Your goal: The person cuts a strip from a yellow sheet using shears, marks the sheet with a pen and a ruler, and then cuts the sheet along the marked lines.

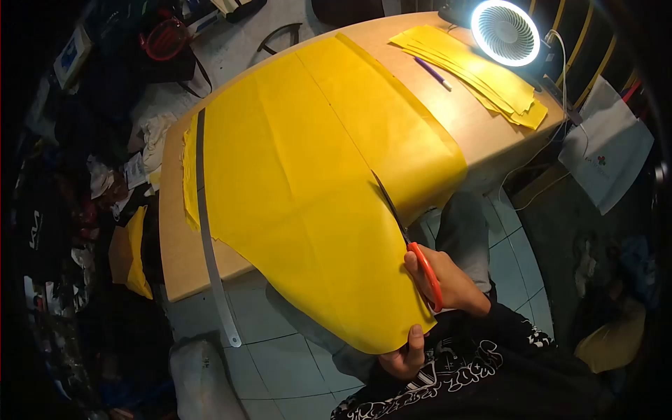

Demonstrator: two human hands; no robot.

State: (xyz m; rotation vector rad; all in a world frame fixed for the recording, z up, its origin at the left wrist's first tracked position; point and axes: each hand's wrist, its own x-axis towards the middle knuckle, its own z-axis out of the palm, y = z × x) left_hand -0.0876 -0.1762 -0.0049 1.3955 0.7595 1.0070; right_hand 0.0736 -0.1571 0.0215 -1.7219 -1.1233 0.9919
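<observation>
A large yellow sheet (287, 161) lies over the table and hangs past its near edge toward my lap. My right hand (451, 280) grips scissors (432, 276) by their orange-red handles. Their long dark blades lie at a cut in the sheet, the tip at the lower end of a thin line running to the far edge. With thumb on top, my left hand (408, 353) pinches the sheet's near corner. Along the sheet's left side rests a long metal ruler (213, 269), its end sticking out beyond the table.
On the table (185, 273), a stack of yellow strips (476, 73) lies at the far right beside a purple pen (432, 73). A lit round lamp with a fan-like grille (505, 33) stands behind them. A white bag (605, 147) hangs at right. Clutter fills the floor at left.
</observation>
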